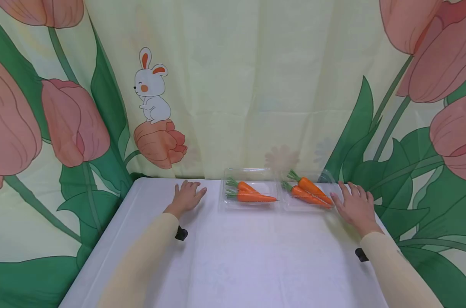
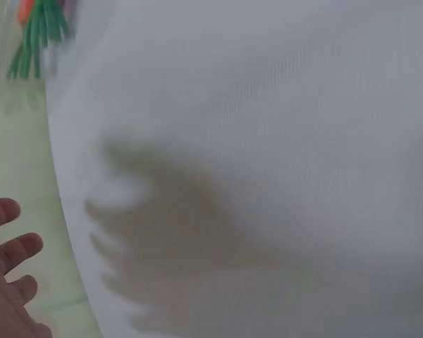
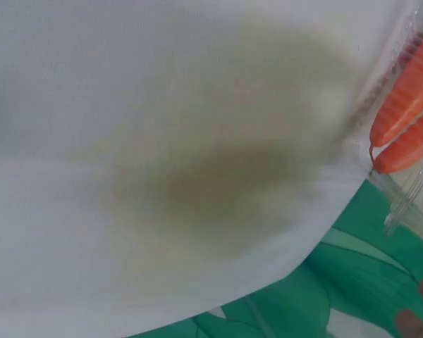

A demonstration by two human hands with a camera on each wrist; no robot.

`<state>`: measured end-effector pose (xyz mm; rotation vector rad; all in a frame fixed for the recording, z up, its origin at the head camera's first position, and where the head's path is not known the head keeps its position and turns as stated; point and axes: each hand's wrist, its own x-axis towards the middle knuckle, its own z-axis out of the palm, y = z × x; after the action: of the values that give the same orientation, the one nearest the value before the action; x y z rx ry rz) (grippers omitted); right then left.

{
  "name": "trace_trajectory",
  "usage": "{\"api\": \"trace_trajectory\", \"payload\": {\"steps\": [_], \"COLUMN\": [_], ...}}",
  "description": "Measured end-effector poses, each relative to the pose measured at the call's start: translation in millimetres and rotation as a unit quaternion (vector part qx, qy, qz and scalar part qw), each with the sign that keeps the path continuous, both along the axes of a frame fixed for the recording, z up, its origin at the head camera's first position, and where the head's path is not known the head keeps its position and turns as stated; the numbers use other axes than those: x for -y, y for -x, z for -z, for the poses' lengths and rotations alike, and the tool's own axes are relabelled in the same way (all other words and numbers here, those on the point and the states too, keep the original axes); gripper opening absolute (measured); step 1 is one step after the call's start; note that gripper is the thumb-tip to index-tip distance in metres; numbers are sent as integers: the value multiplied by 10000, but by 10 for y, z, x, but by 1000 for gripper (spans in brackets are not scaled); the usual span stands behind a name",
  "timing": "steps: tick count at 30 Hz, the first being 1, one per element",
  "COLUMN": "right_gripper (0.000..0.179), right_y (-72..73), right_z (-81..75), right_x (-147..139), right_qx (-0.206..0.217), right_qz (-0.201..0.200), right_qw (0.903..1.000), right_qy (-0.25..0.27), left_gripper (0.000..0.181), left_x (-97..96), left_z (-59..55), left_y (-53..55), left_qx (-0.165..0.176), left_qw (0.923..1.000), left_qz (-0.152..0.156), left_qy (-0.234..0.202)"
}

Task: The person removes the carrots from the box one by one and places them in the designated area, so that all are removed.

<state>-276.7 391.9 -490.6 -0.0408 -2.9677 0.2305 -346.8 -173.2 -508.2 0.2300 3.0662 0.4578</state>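
Note:
Two clear plastic boxes stand side by side at the far edge of the table. The left box [image 1: 269, 175] contains two orange carrots [image 1: 256, 198] with green tops. Another two carrots [image 1: 314, 188] lie slanted in the right box [image 1: 290, 206]; their tips show in the right wrist view [image 3: 409, 105]. My left hand [image 1: 185, 197], fingers spread, hovers left of the left box and holds nothing, its shadow falling on the cloth. Just beside the right box's right end is my right hand [image 1: 356, 207], fingers extended; whether it touches the box I cannot tell.
A white cloth covers the table [image 1: 233, 256], whose far edge meets a hanging curtain [image 1: 225, 85] printed with tulips and a rabbit. Small black wrist devices [image 1: 181, 233] show beside both sleeves.

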Motion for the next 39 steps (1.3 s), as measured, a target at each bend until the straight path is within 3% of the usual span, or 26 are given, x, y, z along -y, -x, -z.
{"api": "trace_trajectory", "payload": {"steps": [4, 7, 11, 14, 19, 22, 26, 33, 39], "right_gripper": [77, 69, 62, 59, 57, 56, 52, 35, 34], "right_y": [-7, -10, -48, -96, -153, -174, -202, -259, -332], "right_z": [-25, -20, 1, 30, 112, 149, 187, 252, 242], "right_x": [69, 165, 310, 410, 604, 719, 848, 1012, 1144], "right_qx": [-291, -347, -425, -500, -598, -793, -1141, -1829, -1789], "right_qz": [-52, -65, -111, -105, -28, 21, 43, -69, -31], "right_qw": [9996, 9994, 9989, 9981, 9956, 9928, 9873, 9716, 9669], "right_qy": [4, 67, 165, 330, 720, 901, 1101, 1503, 1821], "left_gripper": [59, 54, 48, 46, 47, 46, 43, 36, 36], "left_x": [-195, -323, -457, -527, -581, -598, -628, -691, -680], "left_z": [102, 153, 189, 191, 180, 188, 227, 261, 252], "left_y": [-31, -76, -155, -205, -242, -252, -272, -329, -369], "left_qx": [-25, 60, 202, 399, 801, 867, 802, 585, 625], "left_qw": [9979, 9895, 9650, 9482, 9383, 9322, 9217, 8971, 8960], "left_qz": [106, -30, -334, -494, -510, -470, -521, -550, -586], "left_qy": [-641, -1441, -2593, -3114, -3325, -3483, -3758, -4345, -4357]}}
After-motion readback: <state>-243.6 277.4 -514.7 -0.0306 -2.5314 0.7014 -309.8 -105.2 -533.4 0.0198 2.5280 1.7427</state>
